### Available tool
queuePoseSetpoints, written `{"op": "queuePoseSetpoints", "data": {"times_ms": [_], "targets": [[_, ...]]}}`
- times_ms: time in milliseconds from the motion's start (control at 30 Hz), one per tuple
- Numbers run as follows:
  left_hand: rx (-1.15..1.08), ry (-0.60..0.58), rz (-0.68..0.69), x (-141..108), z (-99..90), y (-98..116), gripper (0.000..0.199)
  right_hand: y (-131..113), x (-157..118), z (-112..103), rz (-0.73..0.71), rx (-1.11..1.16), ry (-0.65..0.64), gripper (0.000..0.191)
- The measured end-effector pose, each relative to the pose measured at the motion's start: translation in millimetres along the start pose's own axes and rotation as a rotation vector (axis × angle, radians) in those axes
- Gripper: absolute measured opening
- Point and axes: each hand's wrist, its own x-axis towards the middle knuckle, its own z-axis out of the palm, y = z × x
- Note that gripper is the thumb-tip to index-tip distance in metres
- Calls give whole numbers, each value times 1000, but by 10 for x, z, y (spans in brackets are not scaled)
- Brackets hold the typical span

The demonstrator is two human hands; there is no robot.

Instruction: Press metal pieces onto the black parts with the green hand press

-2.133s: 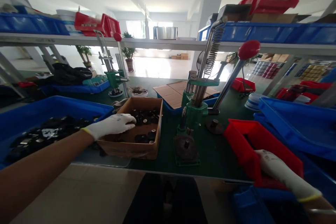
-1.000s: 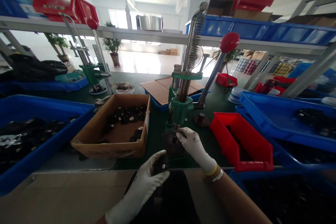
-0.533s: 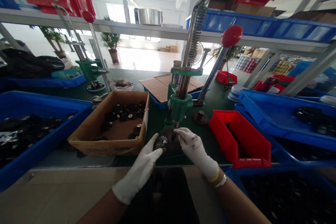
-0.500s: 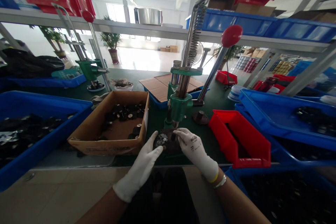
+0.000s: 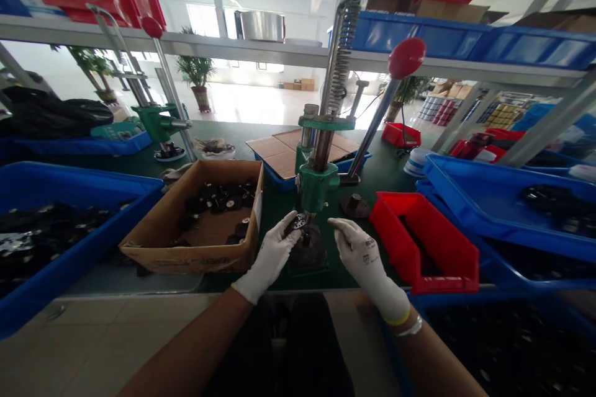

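My left hand (image 5: 274, 253), in a white glove, grips a small dark part with a perforated metal plate (image 5: 299, 221) between thumb and fingers. It holds the part just under the ram of a green hand press (image 5: 318, 185), over the dark press base (image 5: 314, 255). A short black post (image 5: 307, 238) stands on that base, close to my left fingertips. To the right of the base, my right hand (image 5: 363, 255), gloved too, is in the air with its fingers stretched out and nothing in them. The press's lever ends in a red knob (image 5: 407, 58).
A cardboard box (image 5: 186, 258) of dark parts stands left, beside a blue bin (image 5: 84, 183). On the right are a red bin (image 5: 449, 282), stacked blue trays (image 5: 503, 214) and a round metal piece (image 5: 354, 205). A second press (image 5: 158, 124) stands at the back left.
My left hand has lifted the plate part up and forward toward the press ram. My right hand has let go of the post area and moved right, uncovering the base.
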Motion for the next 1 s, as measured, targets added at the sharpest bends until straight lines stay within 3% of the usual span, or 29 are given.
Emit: {"op": "queuePoseSetpoints", "data": {"times_ms": [200,467,567,633,733,833,1000], "targets": [[111,-31,81,17,-37,-39,64,-38,88,-339,81,44,33,26],[167,-61,84,5,-82,-28,62,-222,309,-593,-8,6,100,26],[306,-61,177,11,-113,-32,58,-298,364,-688,-41,-18,100,25],[416,-68,252,19,-138,-31,55,-384,455,-805,-76,-47,170,26],[502,-112,323,37,-175,-32,52,-587,769,-1069,-134,-105,392,28],[519,-140,355,51,-203,-39,51,-847,1286,-1379,-218,-171,564,31],[506,-141,336,43,-208,-34,50,-1215,2037,-1656,-225,-204,475,35]]}}
